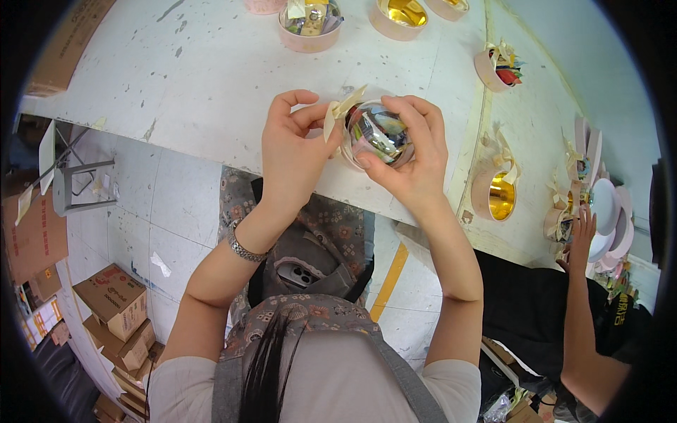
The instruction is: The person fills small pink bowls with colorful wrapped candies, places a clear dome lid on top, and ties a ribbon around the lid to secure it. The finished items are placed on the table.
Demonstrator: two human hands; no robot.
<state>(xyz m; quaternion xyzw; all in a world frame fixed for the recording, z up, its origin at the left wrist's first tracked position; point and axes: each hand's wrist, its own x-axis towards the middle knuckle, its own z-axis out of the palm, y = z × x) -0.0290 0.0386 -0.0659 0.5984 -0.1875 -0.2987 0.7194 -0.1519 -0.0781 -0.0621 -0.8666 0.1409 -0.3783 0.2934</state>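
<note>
A round clear-topped box [381, 132] is between the left hand [293, 144] and right hand [421, 148]. Round pink boxes [310, 44] sit behind and to its right on the white table [211, 77].

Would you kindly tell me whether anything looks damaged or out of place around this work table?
Yes: the white tabletop has dark, chipped-looking patches, suggesting wear, and a white scrap lies loose on the tiled floor, like litter.

Round container [381, 134] presents a glossy, plastic-like top, ribbon [350, 103] satiny cloth, tabletop [211, 77] smooth but chipped, carton [107, 290] matt cardboard.
</note>
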